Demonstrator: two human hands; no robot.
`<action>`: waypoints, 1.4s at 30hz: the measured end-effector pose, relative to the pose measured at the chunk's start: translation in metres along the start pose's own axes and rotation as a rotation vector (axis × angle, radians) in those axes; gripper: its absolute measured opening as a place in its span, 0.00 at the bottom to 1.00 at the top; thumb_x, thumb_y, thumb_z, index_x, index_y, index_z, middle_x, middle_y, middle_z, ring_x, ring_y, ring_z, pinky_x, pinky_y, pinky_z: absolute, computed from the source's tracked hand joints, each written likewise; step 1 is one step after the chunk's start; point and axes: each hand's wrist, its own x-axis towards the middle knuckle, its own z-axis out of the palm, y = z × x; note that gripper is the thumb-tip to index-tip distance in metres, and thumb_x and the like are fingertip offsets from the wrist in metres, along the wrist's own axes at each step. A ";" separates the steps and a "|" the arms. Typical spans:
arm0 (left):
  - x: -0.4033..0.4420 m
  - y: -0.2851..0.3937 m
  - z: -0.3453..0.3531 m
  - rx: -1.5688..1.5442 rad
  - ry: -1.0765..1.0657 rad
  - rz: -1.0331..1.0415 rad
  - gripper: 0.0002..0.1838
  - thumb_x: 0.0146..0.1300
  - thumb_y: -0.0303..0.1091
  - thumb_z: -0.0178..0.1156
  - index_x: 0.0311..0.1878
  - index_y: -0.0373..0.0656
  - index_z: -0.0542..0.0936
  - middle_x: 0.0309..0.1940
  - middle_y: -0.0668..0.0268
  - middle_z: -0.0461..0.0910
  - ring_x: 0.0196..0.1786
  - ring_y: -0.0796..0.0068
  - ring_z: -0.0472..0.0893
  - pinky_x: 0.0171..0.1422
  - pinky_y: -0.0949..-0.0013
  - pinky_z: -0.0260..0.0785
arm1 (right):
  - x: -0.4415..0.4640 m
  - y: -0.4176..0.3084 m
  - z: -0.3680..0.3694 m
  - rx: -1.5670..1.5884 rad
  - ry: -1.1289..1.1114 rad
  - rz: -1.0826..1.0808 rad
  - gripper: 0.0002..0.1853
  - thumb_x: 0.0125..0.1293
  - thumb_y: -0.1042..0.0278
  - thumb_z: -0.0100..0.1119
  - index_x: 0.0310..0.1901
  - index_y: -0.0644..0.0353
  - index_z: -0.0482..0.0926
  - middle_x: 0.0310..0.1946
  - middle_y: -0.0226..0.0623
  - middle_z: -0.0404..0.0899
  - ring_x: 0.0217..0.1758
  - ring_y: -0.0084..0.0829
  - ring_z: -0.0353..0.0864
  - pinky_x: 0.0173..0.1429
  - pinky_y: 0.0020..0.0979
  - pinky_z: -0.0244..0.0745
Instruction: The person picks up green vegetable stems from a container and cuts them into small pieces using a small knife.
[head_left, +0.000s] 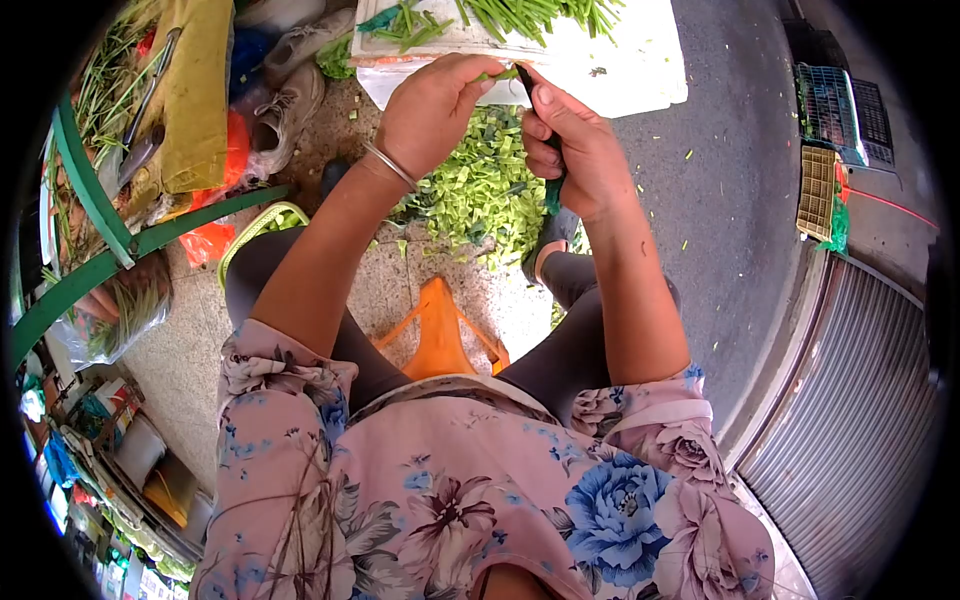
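Observation:
My left hand [432, 112] is closed, pinching a short green stem [497, 75] between thumb and fingertips. My right hand [580, 145] wraps round a small knife [525, 82] with a dark blade; a dark green end shows below the fist. The blade's tip is close against the stem's right end, though I cannot tell whether it is cutting. Both hands hover over the near edge of a white-covered surface [640, 60], where cut green stems [545, 15] lie. Below them, a pile of pale green trimmings [490, 190] covers the ground between my feet.
An orange stool [437, 325] is beneath me. Left of my legs are a green basket [235, 245], a green metal frame [190, 228], shoes [285, 120] and a yellow board [200, 100]. At right, crates [828, 110] stand on the pavement near a roller shutter [850, 420].

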 end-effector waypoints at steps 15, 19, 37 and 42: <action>-0.004 0.011 0.004 -0.238 0.000 -0.186 0.08 0.63 0.29 0.50 0.44 0.43 0.72 0.32 0.70 0.78 0.30 0.85 0.73 0.36 0.80 0.67 | 0.003 0.001 -0.010 0.484 -0.217 0.239 0.08 0.65 0.61 0.46 0.43 0.52 0.66 0.19 0.19 0.58 0.17 0.12 0.53 0.17 0.14 0.48; -0.001 0.008 0.002 -0.419 0.048 -0.261 0.06 0.63 0.29 0.48 0.42 0.40 0.71 0.35 0.69 0.78 0.31 0.85 0.73 0.38 0.79 0.68 | 0.006 0.004 -0.016 0.515 -0.185 0.226 0.07 0.65 0.62 0.46 0.42 0.51 0.66 0.19 0.19 0.58 0.17 0.13 0.53 0.17 0.14 0.49; 0.049 -0.137 -0.037 0.178 -0.005 -0.773 0.14 0.54 0.39 0.57 0.36 0.37 0.77 0.31 0.60 0.79 0.31 0.68 0.78 0.36 0.67 0.70 | 0.001 -0.002 -0.013 -0.364 0.369 -0.119 0.16 0.58 0.65 0.58 0.45 0.65 0.76 0.20 0.19 0.67 0.18 0.11 0.57 0.21 0.17 0.52; 0.067 -0.189 -0.006 0.453 -0.125 -0.724 0.18 0.52 0.38 0.59 0.44 0.38 0.76 0.30 0.61 0.80 0.27 0.72 0.79 0.33 0.68 0.72 | 0.005 0.008 -0.025 -0.834 0.361 -0.252 0.09 0.54 0.69 0.53 0.36 0.60 0.78 0.15 0.35 0.72 0.18 0.22 0.69 0.25 0.26 0.63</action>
